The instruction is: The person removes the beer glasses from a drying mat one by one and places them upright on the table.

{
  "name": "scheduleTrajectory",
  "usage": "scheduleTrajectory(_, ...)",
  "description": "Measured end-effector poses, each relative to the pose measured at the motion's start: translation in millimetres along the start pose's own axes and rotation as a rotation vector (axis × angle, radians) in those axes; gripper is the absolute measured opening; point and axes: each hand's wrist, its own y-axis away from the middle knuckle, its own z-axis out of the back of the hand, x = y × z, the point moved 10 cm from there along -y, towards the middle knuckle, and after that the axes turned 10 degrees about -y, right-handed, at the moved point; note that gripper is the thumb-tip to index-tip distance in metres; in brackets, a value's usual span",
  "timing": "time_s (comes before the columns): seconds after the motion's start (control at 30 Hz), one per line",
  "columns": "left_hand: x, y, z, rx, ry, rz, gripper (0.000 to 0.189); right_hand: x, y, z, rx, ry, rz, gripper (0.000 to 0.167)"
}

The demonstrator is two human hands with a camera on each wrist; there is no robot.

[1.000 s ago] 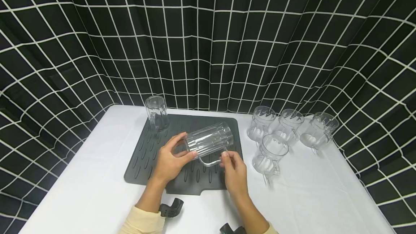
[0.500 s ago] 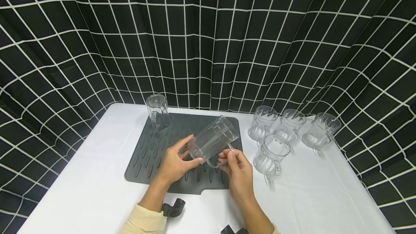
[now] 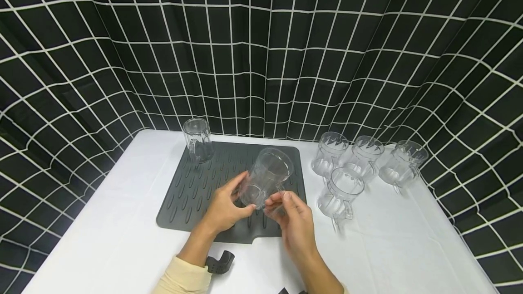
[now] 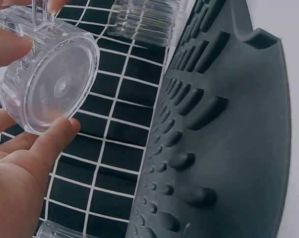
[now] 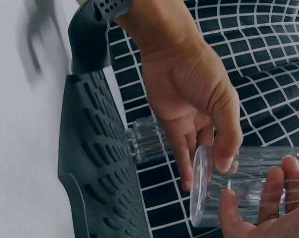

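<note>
Both hands hold a clear ribbed glass mug (image 3: 271, 164) over the dark grey mat, its mouth tilted up and to the right in the head view. My left hand (image 3: 229, 203) grips it near the base, thumb on the near side and fingers around the far side. In the left wrist view, the mug's round base (image 4: 62, 87) faces the camera. My right hand (image 3: 296, 221) pinches the mug's handle between thumb and fingers; the right wrist view also shows that hand (image 5: 268, 213) beside the handle. A second clear mug (image 3: 198, 142) stands at the mat's far left corner.
The ridged grey mat (image 3: 180, 212) lies on a white-covered table (image 3: 408, 239). Several clear mugs stand to the right of it, the nearest mug (image 3: 341, 194) close to the mat's right edge. A black curtain (image 3: 261, 58) with white grid lines encloses the back and sides.
The mug has turned from lying nearly sideways to a steeper tilt, its mouth now facing up towards the head camera. Both hands have turned with it and kept hold.
</note>
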Motion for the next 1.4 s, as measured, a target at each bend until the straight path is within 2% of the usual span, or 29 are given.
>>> scheduleTrajectory(0.17,4.9,-0.4,-6.4,0.044,0.059,0.025,0.083,-3,2.0,-5,0.022,-0.006,-0.009,0.042)
scheduleTrajectory(0.37,5.4,0.1,-10.2,0.069,0.089,0.041,0.084,-1,4.1,-8,0.03,-0.004,0.031,0.039)
scheduleTrajectory(0.6,4.6,-0.4,-14.1,0.085,0.08,0.015,0.087,-2,6.9,-9,-0.035,-0.041,0.037,0.018)
scheduleTrajectory(0.7,5.4,-0.8,-16.0,0.09,0.058,0.006,0.087,-3,7.9,-9,-0.054,-0.037,0.035,0.015)
scheduleTrajectory(0.97,4.5,-1.2,-14.6,0.073,0.051,-0.026,0.086,-3,8.8,-8,-0.064,-0.007,0.047,0.02)
scheduleTrajectory(1.17,3.4,0.1,-6.2,0.027,0.042,-0.06,0.085,3,9.0,-8,-0.059,0.024,0.072,0.023)
scheduleTrajectory(1.4,3.5,3.2,7.1,-0.006,0.031,-0.061,0.084,14,10.1,-2,-0.106,0.082,0.08,0.023)
